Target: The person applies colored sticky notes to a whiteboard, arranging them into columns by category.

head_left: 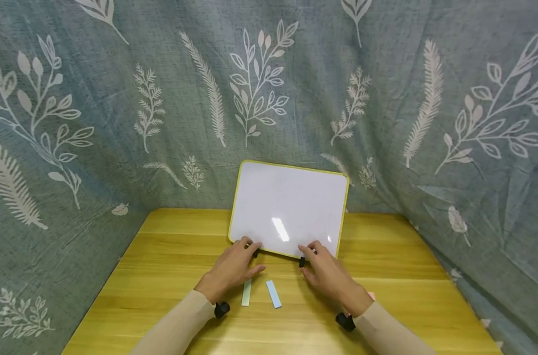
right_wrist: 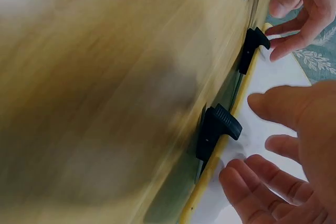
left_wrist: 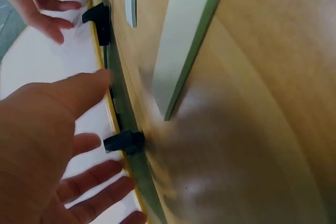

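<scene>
A whiteboard (head_left: 291, 202) with a yellow rim stands on the table, its lower edge held in two black clips. My left hand (head_left: 233, 266) is at the lower left corner, fingers loosely extended around the left clip (left_wrist: 126, 141) without gripping it. Near the other clip (right_wrist: 218, 129), my right hand (head_left: 333, 278) spreads its fingers in front of the board's white face. Both hands look empty; whether fingertips touch the board I cannot tell. A pale green strip (head_left: 246, 294) lies partly under the left hand's outline, with a light blue strip (head_left: 274, 294) between the hands.
Beside the right wrist, a pink piece (head_left: 372, 296) shows, mostly hidden by the arm. The yellow wooden table (head_left: 184, 231) ends at a grey-green curtain (head_left: 295, 123) with white leaf patterns, hanging behind the board and along both sides.
</scene>
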The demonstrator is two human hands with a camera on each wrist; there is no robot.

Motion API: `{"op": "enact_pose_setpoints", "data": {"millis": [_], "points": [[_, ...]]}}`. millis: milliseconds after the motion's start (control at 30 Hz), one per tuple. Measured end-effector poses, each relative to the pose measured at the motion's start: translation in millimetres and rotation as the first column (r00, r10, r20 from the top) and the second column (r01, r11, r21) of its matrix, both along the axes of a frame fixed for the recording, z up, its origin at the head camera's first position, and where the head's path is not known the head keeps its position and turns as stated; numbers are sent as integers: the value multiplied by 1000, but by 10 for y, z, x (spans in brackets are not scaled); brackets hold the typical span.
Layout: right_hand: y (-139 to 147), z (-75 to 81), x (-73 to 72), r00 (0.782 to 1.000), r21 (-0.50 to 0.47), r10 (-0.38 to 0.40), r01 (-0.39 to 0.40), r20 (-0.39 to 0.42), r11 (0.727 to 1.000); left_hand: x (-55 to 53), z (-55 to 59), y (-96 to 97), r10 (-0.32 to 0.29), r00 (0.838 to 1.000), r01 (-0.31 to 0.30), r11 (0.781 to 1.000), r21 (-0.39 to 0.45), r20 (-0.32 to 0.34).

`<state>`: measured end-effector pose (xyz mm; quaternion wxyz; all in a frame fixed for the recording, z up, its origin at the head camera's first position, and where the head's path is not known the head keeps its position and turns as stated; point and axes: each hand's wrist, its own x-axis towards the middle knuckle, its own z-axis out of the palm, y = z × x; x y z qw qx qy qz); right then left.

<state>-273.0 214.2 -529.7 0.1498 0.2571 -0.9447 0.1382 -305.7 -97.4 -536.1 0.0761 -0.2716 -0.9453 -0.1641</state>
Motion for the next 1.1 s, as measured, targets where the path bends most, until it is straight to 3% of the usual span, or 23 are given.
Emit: {"op": "enact_pose_setpoints", "data": {"millis": [133,400,767,1100], "points": [[-44,-34,-29,1000,-41,2,-1,17,999,-55,-28,-11,-49,999,49,999,6,-8],[-140,-110,-117,998,-74,-10,14,55,997,-107,-30,-10,-58,998,59,998,25,-30],[-188,-76,-206,1000,-97,-23,24,19,995,-99,2,-33,-55,998,55,998,23,-3],[-33,-191,-347,994,-158,68,-80,-81,984,-49,32,-23,-80,997,79,996,32,10]]}}
